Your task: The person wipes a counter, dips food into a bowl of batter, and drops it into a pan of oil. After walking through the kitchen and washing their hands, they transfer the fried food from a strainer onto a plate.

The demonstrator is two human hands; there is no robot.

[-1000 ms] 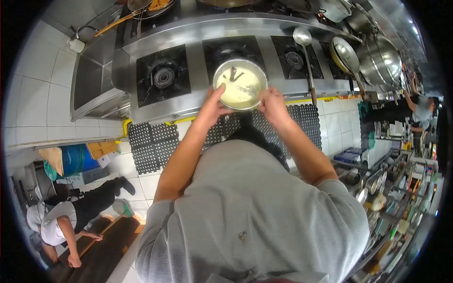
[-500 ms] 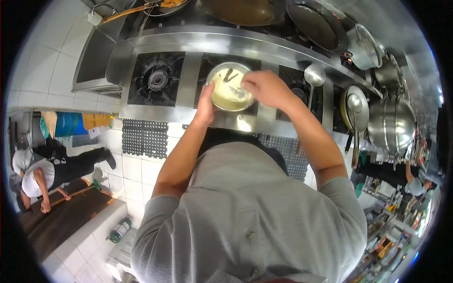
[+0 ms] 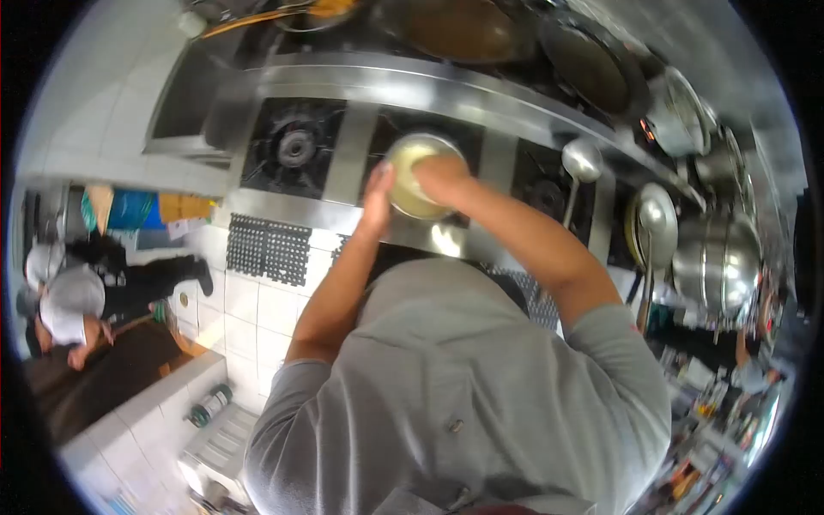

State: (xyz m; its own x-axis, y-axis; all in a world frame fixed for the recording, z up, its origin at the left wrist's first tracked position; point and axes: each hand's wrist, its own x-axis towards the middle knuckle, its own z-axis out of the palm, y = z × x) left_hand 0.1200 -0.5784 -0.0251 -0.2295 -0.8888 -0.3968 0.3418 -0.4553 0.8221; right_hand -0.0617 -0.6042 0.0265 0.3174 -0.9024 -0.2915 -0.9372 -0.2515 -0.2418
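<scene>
A round metal bowl (image 3: 446,140) stands over the stove's middle front burner, with a pale yellow mixture (image 3: 403,165) inside. Against its left side, my left hand (image 3: 376,199) grips the wall with the thumb up near the rim. My right hand (image 3: 441,178) reaches down into the bowl from the right. Its fingers are blurred and turned away, so what they hold, if anything, is hidden. The dark strips that lay on the mixture cannot be made out now.
A ladle (image 3: 584,161) rests over the right burner, and a second ladle (image 3: 652,219) lies in a pan beside a large steel pot (image 3: 717,262). Big pans (image 3: 468,30) line the back range. At left, a person (image 3: 73,296) works at a dark surface.
My right hand has moved from above the bowl's right rim down and left into it. My left hand stays at the bowl's side. The whole view has shifted slightly.
</scene>
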